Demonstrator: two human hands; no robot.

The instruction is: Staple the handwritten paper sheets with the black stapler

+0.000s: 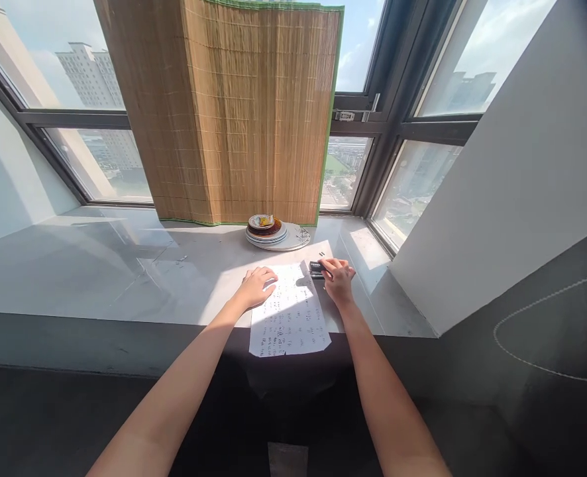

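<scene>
Sheets of white paper covered in handwriting lie on the windowsill, their lower end jutting past its front edge. My left hand rests on the upper left of the paper with fingers stretched out. Beyond the paper's upper right corner, my right hand grips a black stapler from the right. The stapler's left end is at that corner; whether paper sits between its jaws I cannot tell. Small dark bits, perhaps staples, lie just behind it.
Stacked plates stand at the back of the sill, with a small patterned dish on top. A bamboo blind hangs behind them before the window. A white wall slants along the right. A beaded cord hangs farther right.
</scene>
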